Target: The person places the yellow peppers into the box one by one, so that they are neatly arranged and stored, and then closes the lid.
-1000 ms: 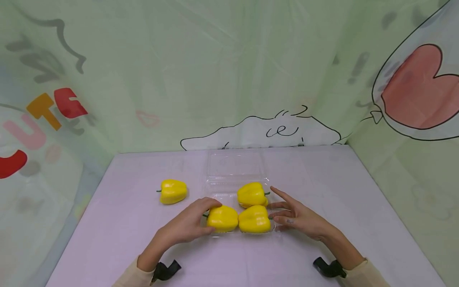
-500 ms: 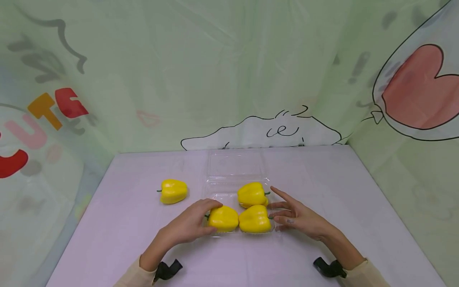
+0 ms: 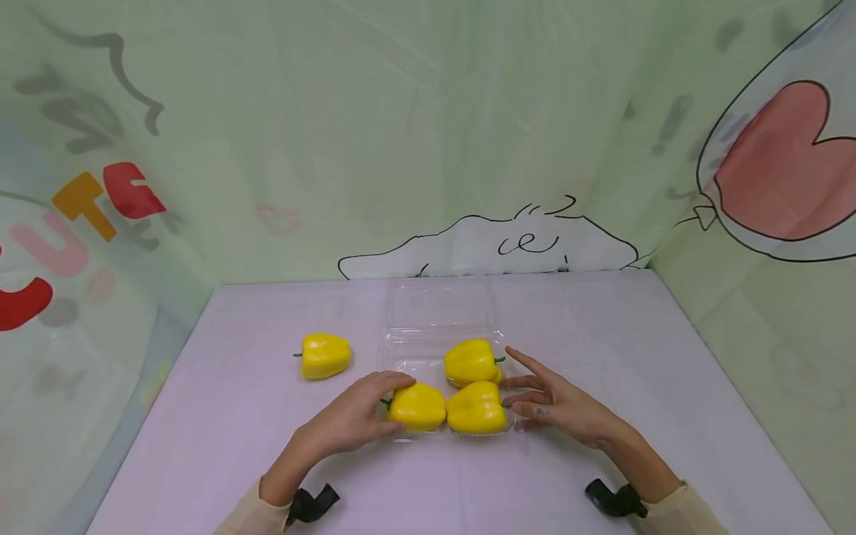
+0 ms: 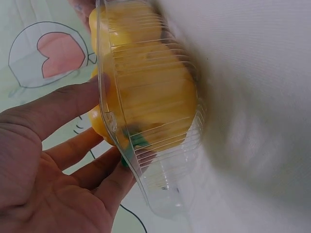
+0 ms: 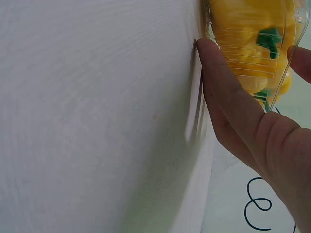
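Observation:
A clear plastic clamshell container [image 3: 420, 365] lies with its lid [image 3: 441, 306] folded back, away from the person. Inside its base are three yellow bell peppers with green stems: a back right one [image 3: 471, 362], a front right one [image 3: 476, 408] and a front left one [image 3: 417, 407]. My left hand [image 3: 364, 412] holds the front left pepper around its stem end, thumb in front and fingers behind. At the container's right side is my right hand [image 3: 558, 405]; its fingers [image 5: 233, 85] reach along the clear wall with little bend.
Another yellow bell pepper [image 3: 325, 356] lies on the pale table [image 3: 568, 319], left of the container. Green printed cloth [image 3: 428, 134] walls the back and both sides. A black wrist mount [image 3: 313, 503] sits on each forearm.
Almost nothing differs. The left hand and its pepper have shifted very slightly right since a second ago; the right hand stays in place.

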`<state>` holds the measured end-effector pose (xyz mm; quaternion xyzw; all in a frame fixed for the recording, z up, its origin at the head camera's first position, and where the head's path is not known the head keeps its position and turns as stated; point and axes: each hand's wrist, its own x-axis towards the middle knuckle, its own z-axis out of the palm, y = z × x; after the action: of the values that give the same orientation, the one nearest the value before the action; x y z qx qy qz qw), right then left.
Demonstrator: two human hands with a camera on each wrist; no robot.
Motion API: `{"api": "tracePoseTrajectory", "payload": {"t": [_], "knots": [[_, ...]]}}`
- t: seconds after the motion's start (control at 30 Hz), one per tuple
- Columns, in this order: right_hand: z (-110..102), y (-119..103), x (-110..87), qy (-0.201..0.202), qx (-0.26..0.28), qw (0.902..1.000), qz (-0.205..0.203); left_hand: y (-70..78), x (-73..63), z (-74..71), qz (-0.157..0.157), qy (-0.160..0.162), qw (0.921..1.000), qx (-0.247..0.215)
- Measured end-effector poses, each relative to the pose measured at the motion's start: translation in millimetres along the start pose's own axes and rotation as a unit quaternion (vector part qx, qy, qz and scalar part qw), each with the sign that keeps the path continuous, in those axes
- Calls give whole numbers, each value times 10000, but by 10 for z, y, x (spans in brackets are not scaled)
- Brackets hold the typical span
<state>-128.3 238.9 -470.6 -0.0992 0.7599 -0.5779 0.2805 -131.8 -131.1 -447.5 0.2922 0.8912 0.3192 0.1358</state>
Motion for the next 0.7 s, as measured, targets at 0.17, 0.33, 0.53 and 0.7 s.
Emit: {"api": "tracePoseTrajectory", "payload": {"t": [0.17, 0.33, 0.53, 0.7], "knots": [[-4, 1, -7, 5, 15, 10000, 6, -15, -3, -3, 26, -22, 10000, 70], [-1, 0, -9, 13, 18, 10000, 11, -18, -10, -11, 45, -44, 9999, 83], [-2, -2, -13, 4, 42, 10000, -3, -11, -13, -5, 21, -62, 10000, 40], [1, -5, -11, 3, 36, 10000, -4, -9, -24, -15, -20, -144, 9999, -73]]}}
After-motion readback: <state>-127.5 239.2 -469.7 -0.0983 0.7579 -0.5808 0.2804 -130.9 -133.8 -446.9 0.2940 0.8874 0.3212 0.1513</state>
